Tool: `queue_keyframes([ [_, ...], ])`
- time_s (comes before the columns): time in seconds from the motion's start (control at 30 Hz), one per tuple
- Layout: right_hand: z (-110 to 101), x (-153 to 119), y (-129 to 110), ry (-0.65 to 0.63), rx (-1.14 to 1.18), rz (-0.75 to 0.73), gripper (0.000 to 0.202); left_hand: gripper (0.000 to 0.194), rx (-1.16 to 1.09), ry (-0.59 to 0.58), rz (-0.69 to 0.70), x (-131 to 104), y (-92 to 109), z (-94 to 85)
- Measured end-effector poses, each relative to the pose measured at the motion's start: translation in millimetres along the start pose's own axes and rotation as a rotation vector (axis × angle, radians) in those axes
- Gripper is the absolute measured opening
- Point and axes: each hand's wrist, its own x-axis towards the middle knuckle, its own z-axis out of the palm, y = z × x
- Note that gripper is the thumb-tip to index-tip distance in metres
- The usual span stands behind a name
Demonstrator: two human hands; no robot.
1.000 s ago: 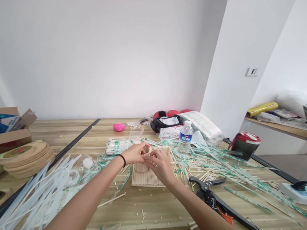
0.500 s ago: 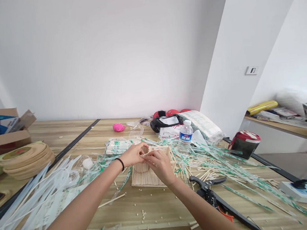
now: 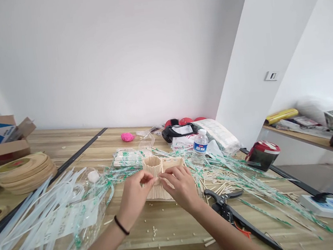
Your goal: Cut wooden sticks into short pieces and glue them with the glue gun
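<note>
A small round cup of upright wooden sticks (image 3: 152,164) stands at the left of a flat base of sticks laid side by side (image 3: 158,193). Beside the cup, at the back right of the base, is a low stick-walled section (image 3: 173,162). In front of the cup, my left hand (image 3: 138,194) is closed in a pinch, thumb and forefinger together. My right hand (image 3: 181,187) hovers over the base with its fingertips pinched, almost meeting the left ones. Whatever lies between the fingertips is too small to make out.
Pruning shears (image 3: 223,204) lie on the right by loose sticks (image 3: 219,191) and green-printed wrappers. A water bottle (image 3: 200,145) stands behind them. Left are glue sticks (image 3: 52,210), tape rolls (image 3: 26,173) and a cardboard box (image 3: 2,149). A power strip (image 3: 329,208) sits far right.
Both hands have come off the cup's rim toward me, the left one moving lower. The cup now shows whole, and the fingertips pinch in front of it.
</note>
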Motion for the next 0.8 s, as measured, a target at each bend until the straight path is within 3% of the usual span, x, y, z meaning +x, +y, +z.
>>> queue_keyframes([
  [0.17,-20,-4,-26,0.024,0.097,0.096,0.014,0.023,-0.269,0.010,-0.159,-34,-5,4.0],
  [0.3,-34,-5,-50,0.040,0.280,0.225,0.014,0.049,-0.558,-0.049,-0.314,-49,2,-2.9],
  [0.4,-43,-3,-66,0.016,0.451,0.293,0.010,0.030,-0.983,-0.170,-0.526,-60,12,-8.7],
  [0.5,-49,-3,-72,-0.031,0.637,0.365,0.012,0.014,-1.241,-0.253,-0.590,-70,20,-11.1],
  [0.63,-53,-8,-69,-0.145,0.914,0.513,0.015,0.015,-1.305,-0.290,-0.593,-75,21,-9.6],
  [0.8,-57,-11,-65,-0.209,0.982,0.548,0.016,0.023,-1.289,-0.316,-0.619,-75,17,-5.8],
])
